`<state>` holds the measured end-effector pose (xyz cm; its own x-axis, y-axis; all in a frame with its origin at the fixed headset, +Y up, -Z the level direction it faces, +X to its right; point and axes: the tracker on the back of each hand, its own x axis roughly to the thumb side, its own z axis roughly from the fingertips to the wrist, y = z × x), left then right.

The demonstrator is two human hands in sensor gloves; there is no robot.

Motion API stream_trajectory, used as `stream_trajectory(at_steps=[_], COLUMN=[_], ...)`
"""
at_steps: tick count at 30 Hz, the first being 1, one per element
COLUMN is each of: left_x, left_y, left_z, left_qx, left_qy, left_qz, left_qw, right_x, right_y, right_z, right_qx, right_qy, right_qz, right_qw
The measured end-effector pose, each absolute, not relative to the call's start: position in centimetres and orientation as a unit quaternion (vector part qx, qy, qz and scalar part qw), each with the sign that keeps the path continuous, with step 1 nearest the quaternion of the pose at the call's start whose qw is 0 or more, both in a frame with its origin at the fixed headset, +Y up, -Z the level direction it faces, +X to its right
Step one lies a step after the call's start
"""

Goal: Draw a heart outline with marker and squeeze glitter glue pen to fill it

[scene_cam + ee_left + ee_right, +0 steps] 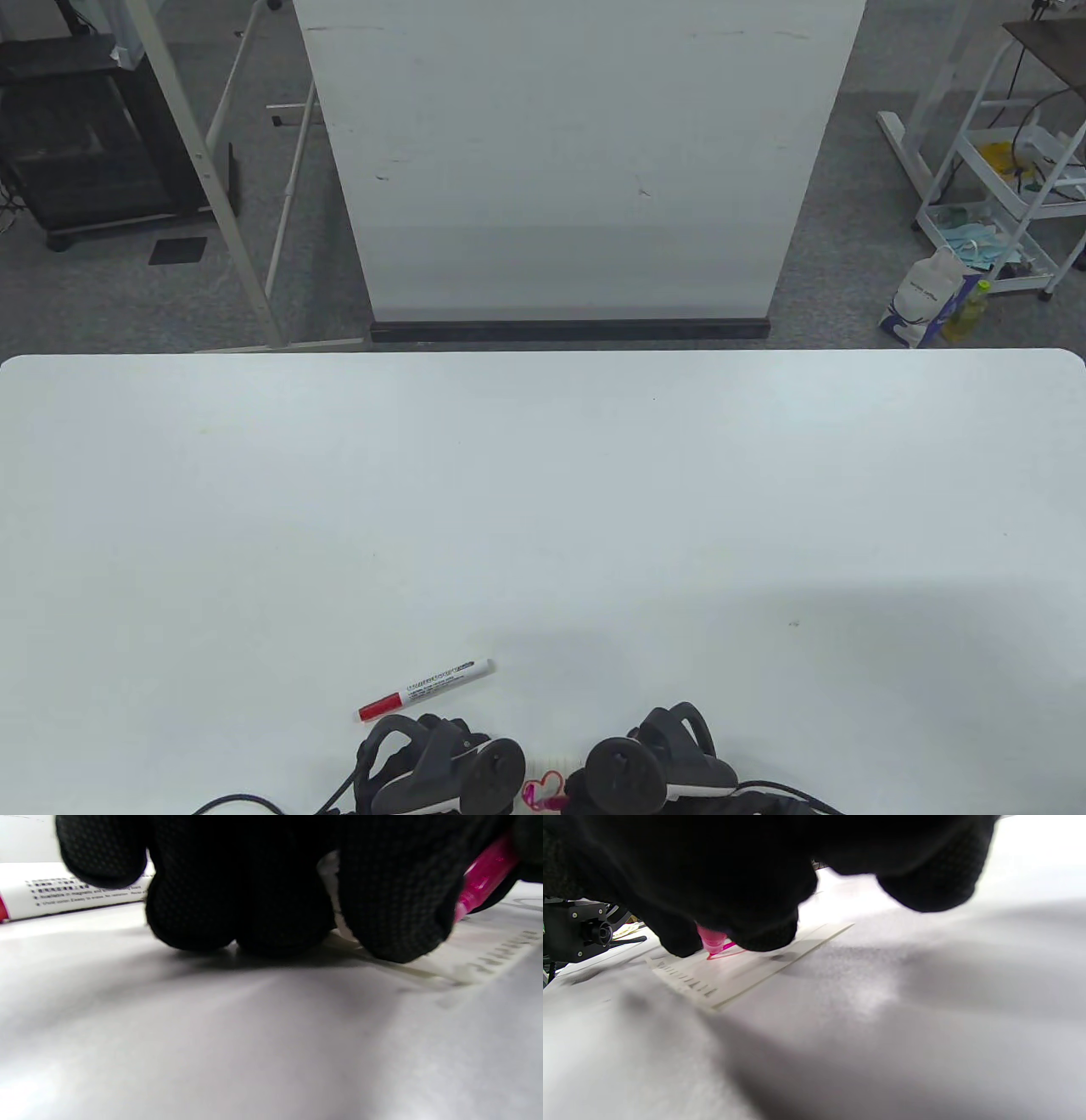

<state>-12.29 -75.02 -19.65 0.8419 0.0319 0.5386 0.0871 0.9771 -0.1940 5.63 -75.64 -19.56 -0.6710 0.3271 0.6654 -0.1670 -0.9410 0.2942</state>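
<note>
Low between both hands lies a small white card [746,963] bearing a red heart outline [553,777]. My right hand [632,768] pinches the pink glitter glue pen [712,940] near its nozzle, and the tip touches the card at the red line. The pen's pink barrel [483,878] shows just past my left hand's fingers [394,921]. My left hand [441,768] rests its fingertips on the card and the table beside it and grips nothing. The marker [424,679], white with a red cap, lies on the table just beyond the left hand.
The white table [543,509] stretches far ahead and to both sides. A white board stands on the floor beyond its far edge. Glove cables trail off the near edge.
</note>
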Motion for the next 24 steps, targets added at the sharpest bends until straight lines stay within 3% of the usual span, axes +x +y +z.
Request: stream_trajectory(at_steps=[3,9,14,20,24], left_x=[-12.28,-12.26,-12.25,-12.23,-12.23], left_y=[-75.01,-75.0,-75.0,-75.0,-74.99], left_z=[-19.64,-19.64,-19.64,-19.65,-19.65], left_qx=[-0.107,-0.106,-0.106,-0.107,-0.106], left_qy=[-0.28,-0.279,-0.28,-0.28,-0.28], left_qz=[-0.016,-0.016,-0.017,-0.017,-0.017], left_qw=[0.954,0.954,0.954,0.954,0.954], right_x=[5.73,5.7,5.87,5.85,5.93], right_y=[-75.55,-75.57,-75.49,-75.36,-75.36], right_z=[-19.68,-19.7,-19.89,-19.78,-19.77], right_qx=[0.368,0.384,0.368,0.389,0.374], right_qy=[0.066,0.11,0.073,0.124,0.088], right_qz=[0.92,0.907,0.919,0.904,0.915], right_qw=[0.119,0.133,0.119,0.129,0.122])
